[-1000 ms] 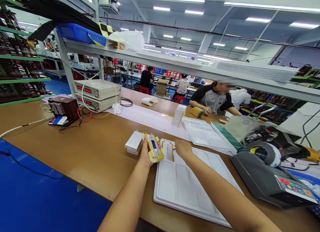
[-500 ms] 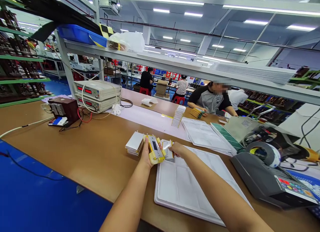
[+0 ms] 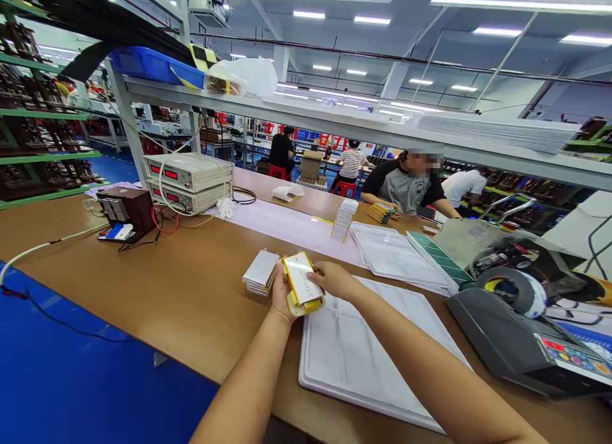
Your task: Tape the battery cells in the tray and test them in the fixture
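My left hand is closed round a pale yellow holder. On top of the holder lies a flat silver-white battery cell with yellow edges. The fingers of my right hand pinch the cell's right side. Just left of my left hand, a stack of similar white cells stands on the brown table. Under my right forearm is a white plastic tray.
More trays and a tall cell stack stand farther back. A tape dispenser is at the right, two meters at the left. Across the table sits a person near yellow-green pieces.
My right hand has moved left with the white cell, which now covers the top of the yellow holder where a dark rectangle was visible. The view has shifted slightly.
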{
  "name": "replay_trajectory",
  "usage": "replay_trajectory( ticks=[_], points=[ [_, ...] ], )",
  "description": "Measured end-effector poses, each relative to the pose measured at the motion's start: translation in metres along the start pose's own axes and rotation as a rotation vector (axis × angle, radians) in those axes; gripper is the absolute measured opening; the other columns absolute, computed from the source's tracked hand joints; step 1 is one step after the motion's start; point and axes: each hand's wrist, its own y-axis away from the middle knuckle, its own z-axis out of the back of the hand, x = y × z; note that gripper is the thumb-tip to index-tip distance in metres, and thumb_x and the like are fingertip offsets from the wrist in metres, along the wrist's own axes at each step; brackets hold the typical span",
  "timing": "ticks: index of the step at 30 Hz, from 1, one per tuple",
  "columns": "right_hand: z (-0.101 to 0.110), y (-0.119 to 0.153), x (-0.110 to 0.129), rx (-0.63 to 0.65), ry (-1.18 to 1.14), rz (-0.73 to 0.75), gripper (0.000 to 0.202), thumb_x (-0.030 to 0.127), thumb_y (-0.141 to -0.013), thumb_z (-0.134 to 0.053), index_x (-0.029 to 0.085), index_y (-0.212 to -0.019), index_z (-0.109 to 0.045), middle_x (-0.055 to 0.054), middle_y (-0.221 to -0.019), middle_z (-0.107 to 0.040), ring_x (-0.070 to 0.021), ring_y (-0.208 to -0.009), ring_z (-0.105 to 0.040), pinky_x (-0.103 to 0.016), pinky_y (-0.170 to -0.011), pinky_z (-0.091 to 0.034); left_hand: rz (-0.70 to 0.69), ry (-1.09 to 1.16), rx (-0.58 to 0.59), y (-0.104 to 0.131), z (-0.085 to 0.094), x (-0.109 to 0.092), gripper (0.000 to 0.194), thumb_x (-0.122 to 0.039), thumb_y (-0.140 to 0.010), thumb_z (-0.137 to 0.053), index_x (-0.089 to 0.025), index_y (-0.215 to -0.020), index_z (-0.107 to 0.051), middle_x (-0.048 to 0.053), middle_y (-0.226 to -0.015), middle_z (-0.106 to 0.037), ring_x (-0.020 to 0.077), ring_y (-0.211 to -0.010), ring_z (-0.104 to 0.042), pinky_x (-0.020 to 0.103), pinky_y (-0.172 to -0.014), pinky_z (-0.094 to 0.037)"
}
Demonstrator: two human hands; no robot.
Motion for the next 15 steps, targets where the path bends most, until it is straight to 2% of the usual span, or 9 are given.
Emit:
replay_trajectory(
  ticks=[3, 5, 7, 10, 12, 15],
  points=[
    [0.016, 0.022, -0.013, -0.162, 0.185, 0.013, 0.035, 0.045, -0.084, -0.032, 0.022, -0.081, -0.059, -0.001, -0.081, -0.063, -0.0163, -0.076, -0.055, -0.024, -0.057, -0.033, 0.043, -0.001, 0.112, 0.003, -0.002, -0.002, 0.068, -0.065, -0.068, -0.041, -0.014, -0.112, -0.049, 0.013, -0.097, -0.061, 0.0281, -0.091, -0.057, 0.045, -0.078, -0.043],
    [0.025, 0.038, -0.037, -0.263, 0.223, -0.072, 0.039, 0.047, -0.085, -0.026, 0.024, -0.086, -0.058, -0.001, -0.086, -0.063, -0.0174, -0.079, -0.055, -0.025, -0.058, -0.033, 0.051, -0.024, 0.133, 0.004, -0.002, -0.003, 0.071, -0.067, -0.066, -0.041, -0.013, -0.112, -0.048, 0.014, -0.099, -0.06, 0.0287, -0.09, -0.057, 0.049, -0.079, -0.041],
    [0.024, 0.053, -0.072, -0.28, 0.22, -0.205, 0.04, 0.049, -0.085, -0.025, 0.024, -0.087, -0.056, -0.002, -0.086, -0.063, -0.018, -0.079, -0.055, -0.025, -0.057, -0.033, 0.035, -0.056, 0.13, 0.004, -0.001, -0.004, 0.067, -0.062, -0.068, -0.044, -0.012, -0.114, -0.047, 0.015, -0.101, -0.06, 0.0275, -0.089, -0.057, 0.049, -0.081, -0.04],
    [0.005, 0.07, -0.126, -0.175, 0.189, -0.405, 0.044, 0.05, -0.085, -0.021, 0.021, -0.081, -0.055, -0.004, -0.077, -0.062, -0.018, -0.07, -0.056, -0.025, -0.054, -0.033, 0.048, -0.117, 0.11, 0.003, 0.004, -0.003, 0.048, -0.037, -0.071, -0.052, -0.013, -0.112, -0.047, 0.013, -0.098, -0.061, 0.0233, -0.085, -0.059, 0.046, -0.083, -0.04],
    [-0.012, 0.077, -0.152, -0.17, 0.179, -0.422, 0.039, 0.045, -0.086, -0.022, 0.02, -0.084, -0.053, -0.004, -0.083, -0.061, -0.0172, -0.073, -0.056, -0.025, -0.056, -0.035, 0.079, -0.165, 0.085, 0.003, 0.005, -0.001, 0.044, -0.023, -0.067, -0.052, -0.014, -0.11, -0.049, 0.009, -0.093, -0.062, 0.0209, -0.081, -0.059, 0.044, -0.083, -0.041],
    [-0.03, 0.078, -0.166, -0.208, 0.207, -0.376, 0.034, 0.042, -0.086, -0.025, 0.02, -0.096, -0.049, -0.007, -0.098, -0.058, -0.0178, -0.082, -0.055, -0.026, -0.061, -0.036, 0.12, -0.254, 0.038, 0.008, -0.001, 0.003, 0.046, -0.016, -0.062, -0.051, -0.015, -0.107, -0.05, 0.007, -0.091, -0.062, 0.0198, -0.079, -0.06, 0.042, -0.081, -0.042]
  ],
)
